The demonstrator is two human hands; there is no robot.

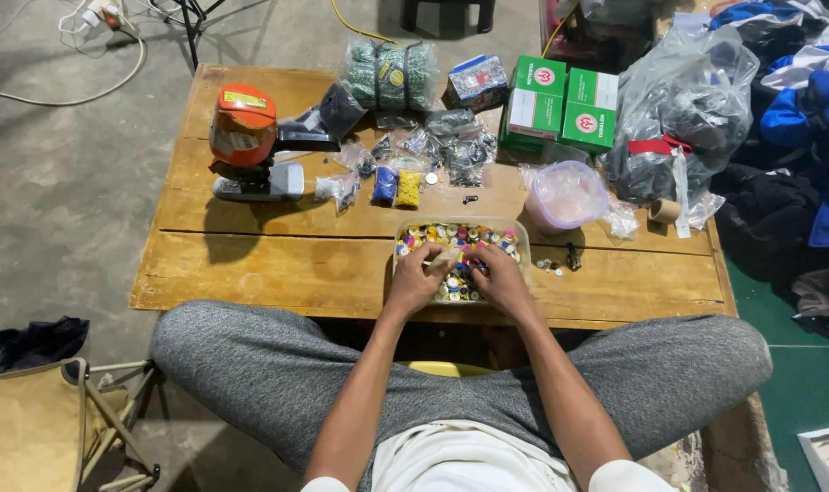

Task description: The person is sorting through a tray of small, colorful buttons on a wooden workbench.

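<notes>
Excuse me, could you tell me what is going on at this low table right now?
A person sits cross-legged at a low wooden table, both hands in a clear plastic tray of small multicoloured buttons. The left hand and right hand rest on the buttons, fingers curled as if sorting. Behind the tray lie small clear bags of parts, an orange machine and green boxes.

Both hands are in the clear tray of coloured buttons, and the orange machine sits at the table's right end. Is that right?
Not quite: the head view shows the orange machine at the table's left end. Both the left hand and right hand are in the clear tray of coloured buttons.
</notes>
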